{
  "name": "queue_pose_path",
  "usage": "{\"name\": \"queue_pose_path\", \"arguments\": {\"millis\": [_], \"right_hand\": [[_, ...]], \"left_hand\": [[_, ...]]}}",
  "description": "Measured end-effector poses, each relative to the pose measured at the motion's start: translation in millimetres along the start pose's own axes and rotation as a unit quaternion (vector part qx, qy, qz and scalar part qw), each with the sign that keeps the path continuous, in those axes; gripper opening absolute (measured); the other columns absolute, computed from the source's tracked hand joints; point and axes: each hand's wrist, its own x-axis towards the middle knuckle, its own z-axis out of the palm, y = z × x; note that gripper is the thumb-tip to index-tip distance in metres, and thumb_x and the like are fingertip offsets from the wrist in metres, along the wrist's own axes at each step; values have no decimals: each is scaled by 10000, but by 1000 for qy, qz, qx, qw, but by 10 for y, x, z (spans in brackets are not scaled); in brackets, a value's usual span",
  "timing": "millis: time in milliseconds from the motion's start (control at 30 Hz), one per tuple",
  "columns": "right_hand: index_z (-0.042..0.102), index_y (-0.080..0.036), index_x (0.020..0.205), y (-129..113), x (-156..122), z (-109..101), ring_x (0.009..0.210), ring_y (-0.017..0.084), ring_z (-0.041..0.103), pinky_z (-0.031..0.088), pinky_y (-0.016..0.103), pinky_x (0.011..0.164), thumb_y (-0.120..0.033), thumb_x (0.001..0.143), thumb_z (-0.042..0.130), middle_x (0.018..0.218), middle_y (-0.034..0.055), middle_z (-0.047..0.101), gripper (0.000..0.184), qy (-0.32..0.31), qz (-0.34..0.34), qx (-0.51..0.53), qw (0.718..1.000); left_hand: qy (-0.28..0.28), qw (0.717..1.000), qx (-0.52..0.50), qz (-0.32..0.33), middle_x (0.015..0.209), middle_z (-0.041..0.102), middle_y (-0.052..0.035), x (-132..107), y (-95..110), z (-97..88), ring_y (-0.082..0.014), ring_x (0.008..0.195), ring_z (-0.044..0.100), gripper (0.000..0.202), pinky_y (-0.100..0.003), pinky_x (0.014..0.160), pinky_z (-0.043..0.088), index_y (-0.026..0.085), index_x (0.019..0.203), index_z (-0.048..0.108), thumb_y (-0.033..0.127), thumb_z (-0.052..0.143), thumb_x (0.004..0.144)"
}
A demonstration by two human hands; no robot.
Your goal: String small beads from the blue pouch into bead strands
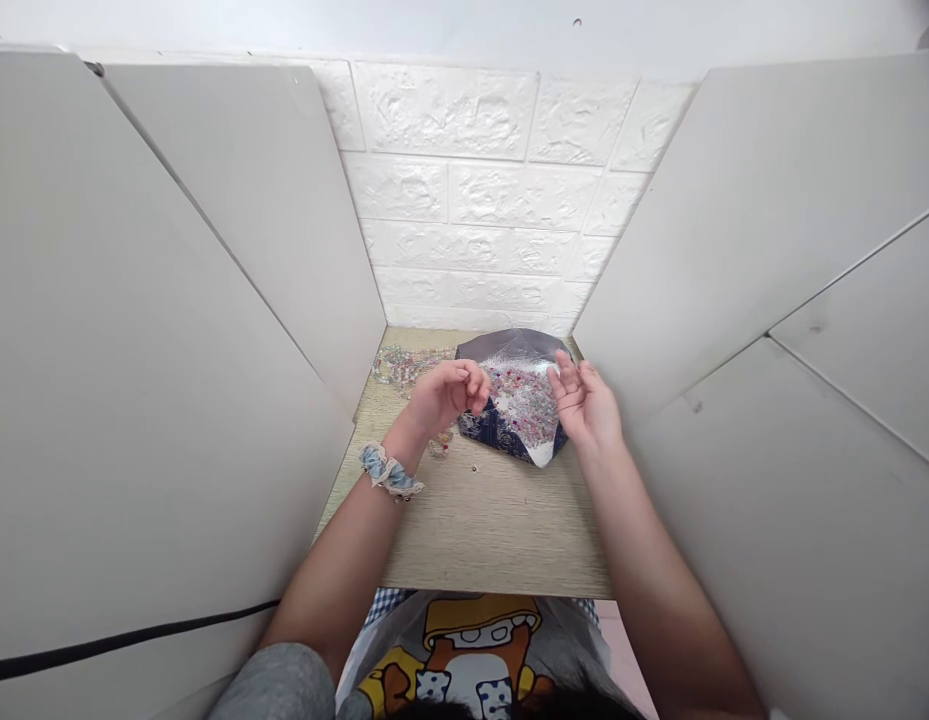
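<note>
A dark blue patterned pouch (494,430) with a silvery lining lies open on the wooden board. Inside it is a heap of small pink, red and clear beads (525,400). My left hand (447,394) hovers at the pouch's left side with its fingers curled in; whatever they hold, if anything, is too small to make out. Over the right side of the pouch, my right hand (586,403) is raised with its fingers apart and nothing visible in them. Strings of beads (404,366) lie behind my left hand, and a short beaded piece (440,444) shows beside its wrist.
The narrow wooden board (494,530) sits between pale panels on the left (209,250) and right (771,220). A white brick-pattern wall (479,190) closes the back. One tiny bead (474,468) lies before the pouch. A black cable (134,635) runs at lower left.
</note>
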Motion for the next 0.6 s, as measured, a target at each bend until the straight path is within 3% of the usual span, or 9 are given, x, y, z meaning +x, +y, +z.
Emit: {"name": "queue_pose_path", "arguments": {"millis": [167, 367, 500, 600], "right_hand": [[413, -183, 677, -29, 45, -27, 852, 93, 607, 487, 275, 773, -133, 797, 393, 858, 45, 642, 132, 26, -50, 8, 998], [399, -205, 735, 16, 21, -5, 1023, 102, 519, 443, 282, 807, -244, 748, 480, 1133, 11, 517, 91, 65, -170, -130, 975], [395, -198, 734, 44, 32, -24, 1111, 133, 442, 400, 309, 841, -303, 732, 472, 1167, 36, 483, 130, 71, -217, -224, 947], [392, -199, 729, 51, 61, -65, 1134, 144, 412, 384, 326, 848, -328, 724, 461, 1138, 40, 491, 146, 83, -225, -257, 936]], "left_hand": [[27, 997, -69, 22, 517, 462, -4, -42, 99, -24, -88, 449, 459, 192, -225, 444, 339, 135, 493, 482, 234, 442, 652], [45, 995, -59, 59, 516, 480, -15, -54, 123, -40, -106, 505, 476, 127, -252, 513, 390, 142, 464, 515, 154, 457, 577], [68, 993, -20, 92, 586, 547, -15, -53, 106, -66, -120, 634, 526, 150, -289, 679, 427, 157, 473, 563, 58, 455, 507], [66, 993, -12, 95, 629, 581, -34, -60, 116, -69, -138, 673, 536, 186, -313, 706, 429, 161, 528, 616, 83, 448, 510]]}}
